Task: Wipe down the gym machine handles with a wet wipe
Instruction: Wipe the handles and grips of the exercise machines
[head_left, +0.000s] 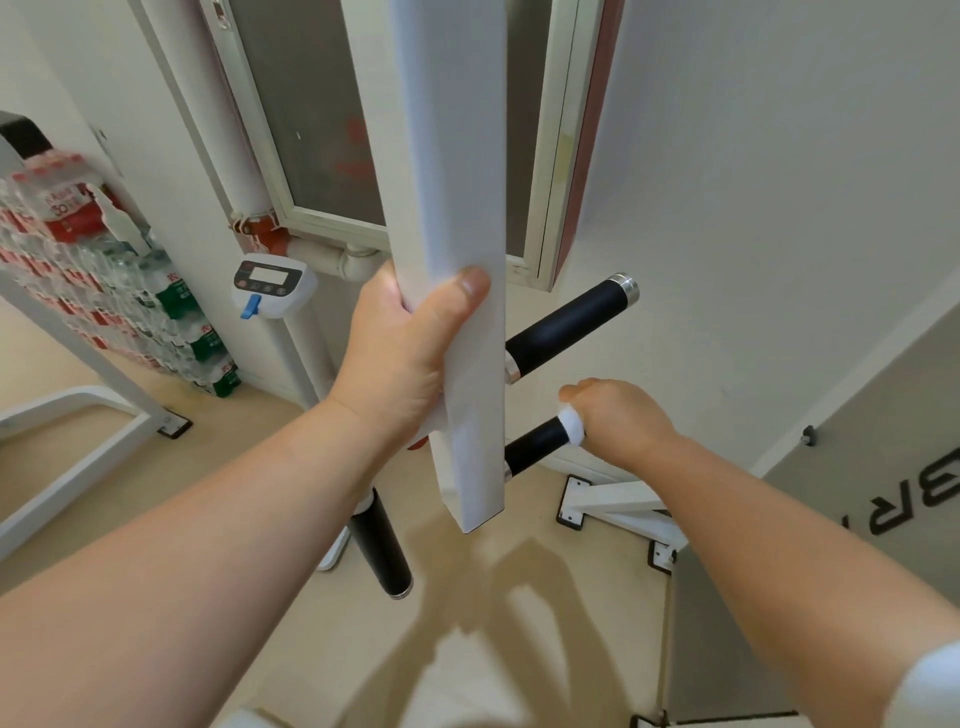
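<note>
Head view: your right hand (618, 415) is curled tight round the white wipe (570, 425). The wipe is wrapped round the low handle (535, 444) on the right side of the post (452, 208). Your hand sits near the far end of that handle and hides its tip. The black part between the wipe and the post shows bare.

The wipe looks soft, thin and light. It is wet, so it may slide or bunch up. I think it is best to fold it round the bar and squeeze, the way you hold it now. The handle is hard, round and fixed to the post, so it should not bend or move when you rub it. It may get slippery once it is wet.

Your left hand (410, 353) grips the post, with fingers round the back and the thumb flat on the front. It has no wipe in it.

The top handle (569, 325) sticks out above your right hand, and nothing touches it. A third handle (382, 545) hangs low on the left, under your left arm, and it is also free.
</note>
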